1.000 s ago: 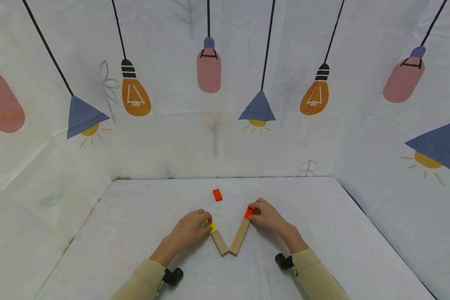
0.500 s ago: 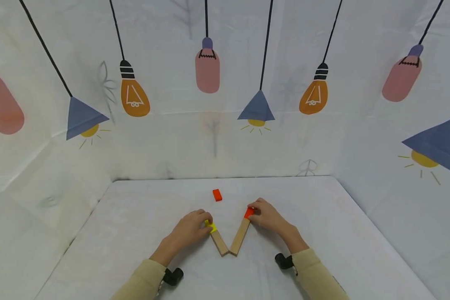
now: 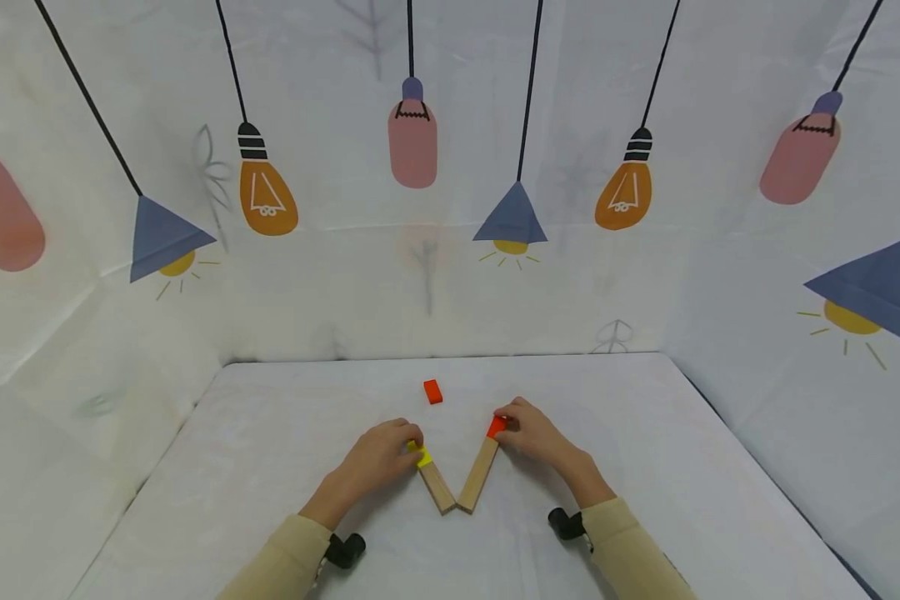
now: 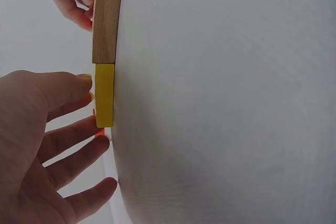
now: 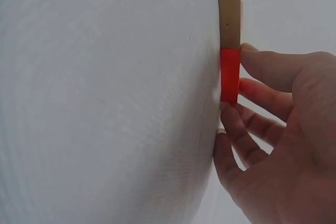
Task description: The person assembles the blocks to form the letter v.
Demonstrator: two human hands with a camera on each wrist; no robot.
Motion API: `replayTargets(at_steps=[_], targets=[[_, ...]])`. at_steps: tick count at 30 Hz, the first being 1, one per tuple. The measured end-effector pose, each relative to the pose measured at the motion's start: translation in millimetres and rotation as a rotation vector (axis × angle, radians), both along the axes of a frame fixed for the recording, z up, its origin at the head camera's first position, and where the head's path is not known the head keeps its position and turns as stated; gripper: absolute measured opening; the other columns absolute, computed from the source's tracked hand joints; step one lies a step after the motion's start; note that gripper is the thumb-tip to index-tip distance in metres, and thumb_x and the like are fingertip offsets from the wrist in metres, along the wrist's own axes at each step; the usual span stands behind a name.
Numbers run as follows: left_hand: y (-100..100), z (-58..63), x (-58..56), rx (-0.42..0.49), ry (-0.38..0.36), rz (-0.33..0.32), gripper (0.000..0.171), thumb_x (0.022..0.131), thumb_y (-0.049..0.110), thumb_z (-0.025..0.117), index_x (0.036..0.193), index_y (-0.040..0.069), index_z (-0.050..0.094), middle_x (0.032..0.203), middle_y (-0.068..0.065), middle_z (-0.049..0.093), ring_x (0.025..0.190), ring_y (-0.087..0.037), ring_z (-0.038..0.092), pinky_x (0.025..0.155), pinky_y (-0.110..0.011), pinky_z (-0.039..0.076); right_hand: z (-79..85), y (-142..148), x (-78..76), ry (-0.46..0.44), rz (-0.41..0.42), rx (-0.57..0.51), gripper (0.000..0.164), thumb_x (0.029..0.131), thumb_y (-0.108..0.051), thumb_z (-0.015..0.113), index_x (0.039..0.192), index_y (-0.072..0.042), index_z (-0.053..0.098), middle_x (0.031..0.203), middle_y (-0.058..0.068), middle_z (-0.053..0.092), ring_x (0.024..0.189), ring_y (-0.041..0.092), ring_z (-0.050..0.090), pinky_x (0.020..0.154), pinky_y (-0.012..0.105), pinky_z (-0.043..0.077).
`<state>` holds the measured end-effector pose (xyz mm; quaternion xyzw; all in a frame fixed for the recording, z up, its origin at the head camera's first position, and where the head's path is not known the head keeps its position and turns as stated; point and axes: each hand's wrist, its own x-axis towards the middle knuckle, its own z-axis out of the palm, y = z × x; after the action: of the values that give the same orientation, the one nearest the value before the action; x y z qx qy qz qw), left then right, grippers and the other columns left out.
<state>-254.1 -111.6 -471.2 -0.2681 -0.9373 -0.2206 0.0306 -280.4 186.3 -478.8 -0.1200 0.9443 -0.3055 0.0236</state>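
Two plain wooden blocks lie on the white table in a V, the left wooden block [image 3: 438,490] and the right wooden block [image 3: 478,475], their near ends meeting. At the far end of the left one sits a small yellow block [image 4: 104,95], end to end with it. My left hand [image 3: 381,457] holds this yellow block between thumb and fingertips. Likewise, a small red block [image 5: 230,74] continues the right wooden block. My right hand [image 3: 540,433] pinches it, thumb along its upper edge and fingers at its far end. Fingers partly cover both coloured blocks in the head view.
Another red block [image 3: 432,392] lies alone farther back, beyond the V. The white table [image 3: 645,500] meets a white cloth backdrop [image 3: 450,292] printed with lamps at its back edge. Cloth also rises along both sides.
Both hands keep their hold, and the blocks stay in the same V. Only the head view shifts very slightly.
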Motion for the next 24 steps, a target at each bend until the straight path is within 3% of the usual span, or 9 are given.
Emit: replayTargets(at_steps=[17, 24], targets=[[0, -4.3, -14.2, 0.047, 0.038, 0.038, 0.016, 0.090, 0.021, 0.070, 0.106, 0.020, 0.070, 0.105, 0.004, 0.069, 0.096, -0.015, 0.065, 0.086, -0.038, 0.055, -2.0, 0, -0.3, 0.015, 0.026, -0.002, 0.033, 0.087, -0.012, 0.073, 0.120, -0.005, 0.068, 0.100, 0.002, 0.056, 0.095, 0.015, 0.055, 0.092, 0.037, 0.049], [-1, -2.2, -26.6, 0.032, 0.051, 0.100, 0.023, 0.091, 0.026, 0.071, 0.113, 0.022, 0.070, 0.112, 0.005, 0.068, 0.103, -0.016, 0.066, 0.090, -0.040, 0.054, -2.4, 1, -1.0, 0.014, 0.024, -0.012, 0.033, 0.087, -0.012, 0.073, 0.120, -0.005, 0.068, 0.101, 0.002, 0.056, 0.097, 0.016, 0.057, 0.092, 0.038, 0.050]])
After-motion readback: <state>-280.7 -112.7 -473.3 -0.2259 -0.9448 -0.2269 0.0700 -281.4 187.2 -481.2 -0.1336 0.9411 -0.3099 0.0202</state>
